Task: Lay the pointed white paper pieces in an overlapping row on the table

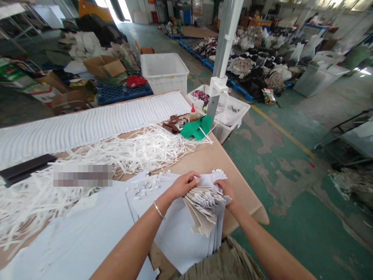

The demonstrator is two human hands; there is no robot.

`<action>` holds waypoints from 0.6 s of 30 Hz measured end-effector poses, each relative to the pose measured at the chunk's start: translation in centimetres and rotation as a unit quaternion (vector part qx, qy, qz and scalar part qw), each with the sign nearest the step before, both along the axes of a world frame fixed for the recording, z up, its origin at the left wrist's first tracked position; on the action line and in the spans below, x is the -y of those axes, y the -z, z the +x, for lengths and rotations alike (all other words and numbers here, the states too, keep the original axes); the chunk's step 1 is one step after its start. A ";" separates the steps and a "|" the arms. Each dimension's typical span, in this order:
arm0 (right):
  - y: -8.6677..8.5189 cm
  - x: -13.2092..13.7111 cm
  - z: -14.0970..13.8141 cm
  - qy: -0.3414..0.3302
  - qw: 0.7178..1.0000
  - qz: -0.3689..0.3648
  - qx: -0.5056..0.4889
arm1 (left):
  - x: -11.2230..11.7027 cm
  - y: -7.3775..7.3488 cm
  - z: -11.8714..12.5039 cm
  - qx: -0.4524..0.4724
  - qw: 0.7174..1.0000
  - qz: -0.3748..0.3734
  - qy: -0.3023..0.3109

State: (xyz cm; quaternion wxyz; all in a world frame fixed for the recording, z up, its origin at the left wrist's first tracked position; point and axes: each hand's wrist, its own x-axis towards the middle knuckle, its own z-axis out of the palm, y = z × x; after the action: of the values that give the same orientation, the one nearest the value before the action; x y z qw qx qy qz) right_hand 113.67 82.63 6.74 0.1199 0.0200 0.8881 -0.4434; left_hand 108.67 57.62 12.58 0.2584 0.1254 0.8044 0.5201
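Note:
Both my hands grip a thick fanned stack of white die-cut cardboard sheets (pixel 205 208) at the table's near right corner. My left hand (pixel 183 184), with a bracelet on its wrist, is closed over the stack's top left edge. My right hand (pixel 225 188) pinches its upper right corner. The stack's lower edges hang over the table edge toward my lap. It rests partly on flat white sheets (pixel 163 229) spread beneath.
A heap of white paper strips (pixel 122 151) covers the wooden table (pixel 210 159). Rows of white pieces (pixel 87 124) lie behind. Green cloth (pixel 196 128), a glue bottle (pixel 192 112) and a metal post (pixel 223 58) stand at the far right corner. White bins (pixel 164 72) sit on the floor beyond.

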 end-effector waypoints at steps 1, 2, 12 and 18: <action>-0.4 0.0 0.4 0.000 0.998 -0.069 0.006 | -0.1 0.1 -0.2 -0.013 1.000 -0.004 -0.001; -0.8 0.0 0.7 0.003 0.989 -0.146 0.018 | -0.2 0.2 -0.4 -0.029 1.000 -0.008 -0.004; 0.7 -0.5 -0.4 0.060 0.996 0.072 0.011 | -0.2 0.2 0.2 -0.125 0.991 -0.030 0.033; 0.6 -0.3 0.5 0.041 0.998 -0.033 -0.017 | -0.1 -0.4 0.3 -0.101 0.993 -0.021 0.064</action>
State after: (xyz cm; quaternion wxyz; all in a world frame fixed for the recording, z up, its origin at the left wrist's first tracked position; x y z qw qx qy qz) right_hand 114.17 82.90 6.16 0.0868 0.0452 0.8733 -0.4772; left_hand 108.94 57.70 13.00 0.2108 0.2233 0.8273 0.4705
